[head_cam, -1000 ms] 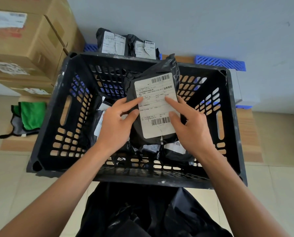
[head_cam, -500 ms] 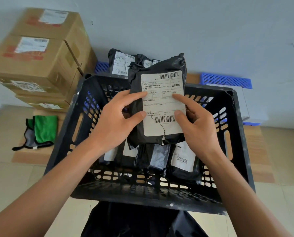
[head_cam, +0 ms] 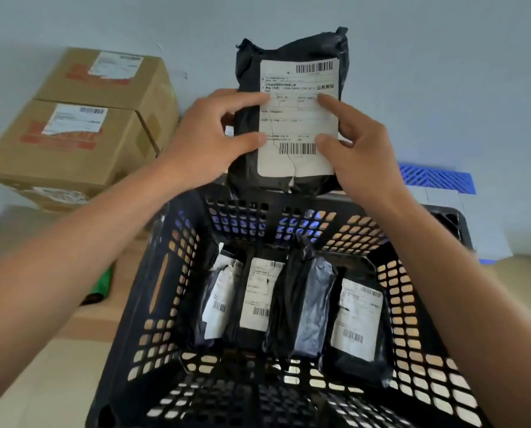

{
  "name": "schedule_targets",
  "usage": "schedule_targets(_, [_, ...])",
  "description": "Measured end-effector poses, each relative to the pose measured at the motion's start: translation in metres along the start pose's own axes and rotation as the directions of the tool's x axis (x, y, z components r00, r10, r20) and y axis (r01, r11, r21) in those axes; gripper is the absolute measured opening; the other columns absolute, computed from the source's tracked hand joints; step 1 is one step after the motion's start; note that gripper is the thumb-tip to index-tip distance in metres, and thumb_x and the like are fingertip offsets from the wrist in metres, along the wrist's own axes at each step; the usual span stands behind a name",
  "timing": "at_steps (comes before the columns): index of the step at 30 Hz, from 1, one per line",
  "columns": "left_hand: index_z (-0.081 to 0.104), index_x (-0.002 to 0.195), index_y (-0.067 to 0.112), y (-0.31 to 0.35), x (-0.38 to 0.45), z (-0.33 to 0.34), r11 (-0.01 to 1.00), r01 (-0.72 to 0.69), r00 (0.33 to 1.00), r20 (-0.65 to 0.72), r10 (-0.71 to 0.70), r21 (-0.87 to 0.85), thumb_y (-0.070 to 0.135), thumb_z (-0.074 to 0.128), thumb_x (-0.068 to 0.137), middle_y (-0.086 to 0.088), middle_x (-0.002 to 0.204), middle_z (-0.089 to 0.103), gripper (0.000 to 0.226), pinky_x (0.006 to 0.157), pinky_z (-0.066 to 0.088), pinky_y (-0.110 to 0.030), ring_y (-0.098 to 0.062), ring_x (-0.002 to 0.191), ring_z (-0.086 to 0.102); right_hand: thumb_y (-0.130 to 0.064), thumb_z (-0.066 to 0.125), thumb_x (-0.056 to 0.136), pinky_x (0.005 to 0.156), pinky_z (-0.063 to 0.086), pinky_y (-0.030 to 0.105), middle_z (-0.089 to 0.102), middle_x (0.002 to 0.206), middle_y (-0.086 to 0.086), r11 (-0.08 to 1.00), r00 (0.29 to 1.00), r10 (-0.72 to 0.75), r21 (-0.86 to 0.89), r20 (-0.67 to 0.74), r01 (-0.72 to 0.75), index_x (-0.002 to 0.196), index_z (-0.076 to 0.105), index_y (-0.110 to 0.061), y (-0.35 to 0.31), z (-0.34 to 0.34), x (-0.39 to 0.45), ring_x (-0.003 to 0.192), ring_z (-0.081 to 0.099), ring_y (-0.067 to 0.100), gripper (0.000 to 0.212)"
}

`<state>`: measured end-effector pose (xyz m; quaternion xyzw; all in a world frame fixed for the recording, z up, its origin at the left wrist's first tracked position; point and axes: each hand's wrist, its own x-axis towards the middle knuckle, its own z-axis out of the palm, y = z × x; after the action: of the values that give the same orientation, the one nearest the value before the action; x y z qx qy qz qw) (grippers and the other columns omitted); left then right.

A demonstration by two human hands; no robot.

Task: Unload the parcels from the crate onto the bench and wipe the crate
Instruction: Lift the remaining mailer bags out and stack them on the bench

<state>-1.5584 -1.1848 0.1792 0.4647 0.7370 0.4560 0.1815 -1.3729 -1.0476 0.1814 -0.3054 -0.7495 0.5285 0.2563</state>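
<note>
- A black parcel with a white shipping label sits upright in the upper centre of the frame, held above the far rim of the crate
- The left hand grips the parcel's left edge, thumb and forefinger pressed onto the label, the other fingers hidden behind
- The right hand grips the right edge the same way, thumb and forefinger pinching against the label
- A black plastic crate with slotted walls fills the lower centre and right of the frame
- Four black parcels lie side by side on the crate floor; three show white labels, and one shows only shiny black wrap
- Two stacked cardboard boxes with white labels stand in the upper left, against a pale wall
- A blue slatted plastic piece shows at the right, beyond the crate
- A scrap of green cloth peeks out at lower left, between the left forearm and the crate
</note>
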Motion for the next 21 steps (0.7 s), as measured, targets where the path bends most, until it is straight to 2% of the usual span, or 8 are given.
schedule_targets(4, [0.067, 0.133, 0.027, -0.026, 0.049, -0.022, 0.992, 0.085, 0.996, -0.003, -0.086, -0.090, 0.011, 0.080, 0.087, 0.011, 0.132, 0.066, 0.050, 0.095, 0.058, -0.028, -0.003, 0.111, 0.068, -0.014, 0.054, 0.098, 0.101, 0.055, 0.035, 0.067, 0.132, -0.006, 0.984, 0.994, 0.055, -0.173, 0.094, -0.038, 0.147, 0.051, -0.034, 0.004, 0.015, 0.065, 0.122, 0.062, 0.011, 0.053])
schedule_targets(6, [0.066, 0.135, 0.028, -0.046, 0.071, -0.028, 0.989, 0.140, 0.990, 0.021, -0.139, -0.054, 0.012, 0.081, 0.087, 0.009, 0.135, 0.064, 0.053, 0.099, 0.056, -0.031, -0.008, 0.117, 0.066, -0.014, 0.053, 0.098, 0.102, 0.053, 0.038, 0.070, 0.125, -0.003, 0.972, 0.986, 0.090, -0.229, 0.140, -0.056, 0.148, 0.051, -0.033, 0.012, 0.026, 0.094, 0.115, 0.066, 0.013, 0.054])
schedule_targets(8, [0.063, 0.138, 0.029, -0.068, 0.088, -0.030, 0.982, 0.190, 0.980, 0.063, -0.190, -0.010, 0.014, 0.082, 0.086, 0.009, 0.142, 0.059, 0.057, 0.104, 0.054, -0.035, -0.012, 0.124, 0.061, -0.012, 0.054, 0.097, 0.099, 0.053, 0.031, 0.070, 0.116, -0.011, 0.957, 0.975, 0.129, -0.279, 0.179, -0.076, 0.150, 0.049, -0.031, 0.024, 0.040, 0.119, 0.107, 0.065, 0.006, 0.056])
schedule_targets(9, [0.061, 0.140, 0.029, -0.079, 0.094, -0.030, 0.977, 0.214, 0.973, 0.090, -0.215, 0.013, 0.014, 0.082, 0.085, 0.009, 0.145, 0.057, 0.061, 0.107, 0.051, -0.036, -0.012, 0.127, 0.058, -0.010, 0.054, 0.097, 0.098, 0.053, 0.028, 0.068, 0.118, -0.015, 0.950, 0.967, 0.155, -0.300, 0.203, -0.089, 0.151, 0.047, -0.030, 0.032, 0.047, 0.129, 0.107, 0.064, 0.003, 0.058])
schedule_targets(12, [0.057, 0.144, 0.028, -0.115, 0.105, -0.023, 0.954, 0.285, 0.943, 0.154, -0.296, 0.090, 0.015, 0.085, 0.082, 0.009, 0.150, 0.053, 0.070, 0.117, 0.040, -0.038, -0.012, 0.134, 0.051, -0.008, 0.056, 0.096, 0.101, 0.053, 0.034, 0.053, 0.149, -0.003, 0.906, 0.922, 0.247, -0.408, 0.297, -0.111, 0.155, 0.040, -0.030, 0.059, 0.068, 0.155, 0.120, 0.061, 0.015, 0.065])
schedule_targets(16, [0.054, 0.147, 0.027, -0.158, 0.111, -0.009, 0.927, 0.342, 0.906, 0.209, -0.368, 0.153, 0.015, 0.087, 0.079, 0.006, 0.153, 0.050, 0.076, 0.122, 0.032, -0.040, -0.015, 0.140, 0.043, -0.006, 0.059, 0.094, 0.084, 0.057, 0.032, 0.047, 0.153, 0.000, 0.811, 0.824, 0.369, -0.581, 0.430, -0.060, 0.161, 0.025, -0.032, 0.092, 0.089, 0.174, 0.108, 0.062, 0.019, 0.079])
schedule_targets(19, [0.053, 0.148, 0.028, -0.184, 0.114, -0.001, 0.915, 0.353, 0.893, 0.223, -0.392, 0.195, 0.018, 0.088, 0.079, 0.005, 0.157, 0.045, 0.077, 0.122, 0.028, -0.038, -0.016, 0.144, 0.039, -0.007, 0.060, 0.093, 0.087, 0.060, 0.045, 0.043, 0.154, 0.001, 0.751, 0.739, 0.457, -0.660, 0.495, -0.022, 0.162, 0.014, -0.036, 0.111, 0.101, 0.183, 0.110, 0.064, 0.026, 0.088])
schedule_targets(21, [0.053, 0.148, 0.027, -0.199, 0.116, 0.005, 0.910, 0.364, 0.882, 0.241, -0.406, 0.200, 0.019, 0.087, 0.080, 0.004, 0.158, 0.044, 0.077, 0.118, 0.026, -0.029, -0.018, 0.146, 0.038, -0.009, 0.061, 0.092, 0.095, 0.056, 0.043, 0.037, 0.160, 0.000, 0.703, 0.687, 0.500, -0.710, 0.527, 0.033, 0.162, 0.008, -0.036, 0.123, 0.106, 0.188, 0.123, 0.059, 0.026, 0.092])
